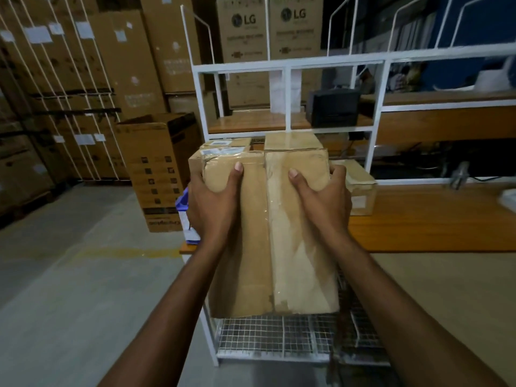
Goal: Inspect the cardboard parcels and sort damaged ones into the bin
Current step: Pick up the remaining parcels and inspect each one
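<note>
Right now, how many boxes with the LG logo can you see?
2. Both stand side by side behind the white rack, top centre: the left LG box and the right LG box. More may be hidden behind them.

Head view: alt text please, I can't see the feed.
The left hand and right hand grip a creased, taped cardboard parcel by its far corners, over a white wire-mesh bin. More parcels sit behind on the wooden bench.

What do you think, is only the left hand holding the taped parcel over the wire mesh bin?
No. The head view shows both the left hand and the right hand holding the taped parcel over the wire mesh bin.
</note>
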Action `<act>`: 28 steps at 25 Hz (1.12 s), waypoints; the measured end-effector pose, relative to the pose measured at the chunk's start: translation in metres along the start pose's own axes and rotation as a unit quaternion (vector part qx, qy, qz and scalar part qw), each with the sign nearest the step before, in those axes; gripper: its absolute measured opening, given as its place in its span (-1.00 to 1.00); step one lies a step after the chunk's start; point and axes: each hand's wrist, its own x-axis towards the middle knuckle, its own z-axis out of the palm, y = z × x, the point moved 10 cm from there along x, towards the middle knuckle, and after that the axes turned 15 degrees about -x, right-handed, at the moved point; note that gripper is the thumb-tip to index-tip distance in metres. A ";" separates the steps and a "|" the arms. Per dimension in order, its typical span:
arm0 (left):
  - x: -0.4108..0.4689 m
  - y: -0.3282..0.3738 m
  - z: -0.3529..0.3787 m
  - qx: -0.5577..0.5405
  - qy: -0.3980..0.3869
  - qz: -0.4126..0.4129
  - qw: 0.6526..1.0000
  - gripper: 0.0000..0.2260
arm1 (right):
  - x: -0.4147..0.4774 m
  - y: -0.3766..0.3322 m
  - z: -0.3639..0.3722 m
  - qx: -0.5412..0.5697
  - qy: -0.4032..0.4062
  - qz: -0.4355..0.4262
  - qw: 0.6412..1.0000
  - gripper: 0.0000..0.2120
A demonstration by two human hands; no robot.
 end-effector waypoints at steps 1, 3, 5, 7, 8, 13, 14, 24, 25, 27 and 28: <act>0.001 0.000 0.005 -0.002 -0.015 -0.006 1.000 -0.28 | 0.002 0.001 -0.004 -0.004 -0.004 -0.006 1.000 -0.28; 0.006 -0.001 0.015 -0.008 -0.066 -0.030 0.997 -0.24 | 0.007 0.000 -0.005 -0.001 -0.044 -0.024 0.999 -0.25; 0.009 -0.003 0.023 -0.013 -0.139 -0.056 0.989 -0.18 | 0.009 -0.001 -0.002 -0.013 -0.097 -0.032 0.995 -0.13; 0.009 -0.004 0.025 -0.025 -0.203 -0.067 0.977 -0.15 | 0.010 -0.003 -0.006 -0.046 -0.082 -0.035 0.995 -0.02; 0.009 -0.003 0.023 -0.036 -0.222 -0.059 0.973 -0.16 | 0.009 -0.005 -0.013 -0.053 -0.053 -0.034 0.997 -0.01; 0.008 0.007 0.009 -0.119 -0.186 -0.002 0.975 -0.31 | 0.001 -0.004 -0.027 0.026 0.046 0.016 0.998 -0.15; 0.008 0.001 0.009 -0.140 -0.192 -0.020 0.971 -0.32 | -0.002 -0.004 -0.029 0.039 0.064 0.024 0.997 -0.20; -0.018 -0.006 0.015 -0.135 -0.305 -0.019 0.942 -0.03 | -0.012 0.020 -0.014 -0.010 -0.132 -0.025 0.991 0.06; -0.015 -0.007 0.016 -0.150 -0.280 -0.032 0.948 -0.13 | -0.011 0.021 -0.020 -0.005 -0.089 -0.015 0.996 0.03; -0.017 -0.008 0.023 -0.164 -0.290 -0.049 0.942 -0.28 | -0.009 0.024 -0.037 0.035 -0.015 0.023 0.999 -0.07; -0.022 -0.009 0.030 -0.163 -0.325 -0.051 0.930 -0.23 | -0.007 0.026 -0.045 0.057 0.004 0.040 0.998 -0.13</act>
